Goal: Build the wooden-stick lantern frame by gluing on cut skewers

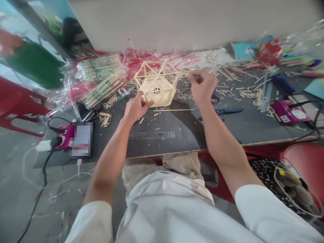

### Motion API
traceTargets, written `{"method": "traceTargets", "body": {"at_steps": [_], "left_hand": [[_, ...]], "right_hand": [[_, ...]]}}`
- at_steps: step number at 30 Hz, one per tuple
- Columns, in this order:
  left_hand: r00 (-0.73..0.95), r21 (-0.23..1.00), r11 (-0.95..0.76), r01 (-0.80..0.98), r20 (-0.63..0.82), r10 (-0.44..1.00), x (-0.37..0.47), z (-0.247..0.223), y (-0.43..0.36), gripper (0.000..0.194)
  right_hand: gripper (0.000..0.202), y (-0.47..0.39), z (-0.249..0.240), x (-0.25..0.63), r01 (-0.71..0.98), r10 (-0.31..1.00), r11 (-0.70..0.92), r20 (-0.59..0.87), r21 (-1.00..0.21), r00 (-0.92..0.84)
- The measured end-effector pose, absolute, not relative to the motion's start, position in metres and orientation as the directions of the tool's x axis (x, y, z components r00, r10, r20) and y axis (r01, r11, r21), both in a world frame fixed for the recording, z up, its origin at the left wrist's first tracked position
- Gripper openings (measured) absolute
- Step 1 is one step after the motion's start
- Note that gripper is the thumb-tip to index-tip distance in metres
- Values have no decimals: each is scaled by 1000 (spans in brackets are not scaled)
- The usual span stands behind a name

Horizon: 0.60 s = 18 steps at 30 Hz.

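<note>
A hexagonal basket-like frame built of thin wooden sticks (pixel 162 96) stands on the dark table. My left hand (pixel 136 107) holds its lower left edge, thumb in front and fingers at the side. My right hand (pixel 204 86) is raised to the right of the frame, apart from it. Its thumb and index finger are pinched; whether something small is between them, I cannot make out. A single thin stick (pixel 174 110) lies in front of the frame. Closer to the table's front edge is a clear plastic ruler (pixel 152 134).
Bundled sticks in plastic wrap (pixel 101 67) lie at the back left. A phone (pixel 82 140) and a purple power strip (pixel 64 136) sit at the left edge. Dark-handled scissors (pixel 229 111), a second purple power strip (pixel 291 110) and a blue glue gun (pixel 283 82) lie right.
</note>
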<state>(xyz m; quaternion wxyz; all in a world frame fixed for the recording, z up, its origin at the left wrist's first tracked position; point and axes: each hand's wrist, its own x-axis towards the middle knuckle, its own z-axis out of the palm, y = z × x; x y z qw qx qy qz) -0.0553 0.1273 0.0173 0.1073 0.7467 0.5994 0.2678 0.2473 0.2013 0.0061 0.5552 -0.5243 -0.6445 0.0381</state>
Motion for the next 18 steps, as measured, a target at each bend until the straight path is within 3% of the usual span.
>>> {"method": "traceTargets", "body": {"at_steps": [3,7,14,18], "left_hand": [[57,528,-276,803,393,918,-58,15,128,60],[-26,558,-332,760,536,844,-62,12,131,57],[-96,520,-504,690,755,648,-54,13,125,43],[-5,424,-612,668,824,566,-45,20,115,26]], "right_hand": [[36,202,5,248,641,736,428,657,-637,162],[24,201,5,248,623,753,427,639,-656,157],[27,201,5,246,612,729,446,661,-654,175],[35,202,4,244,612,717,442,668,-656,197]]}}
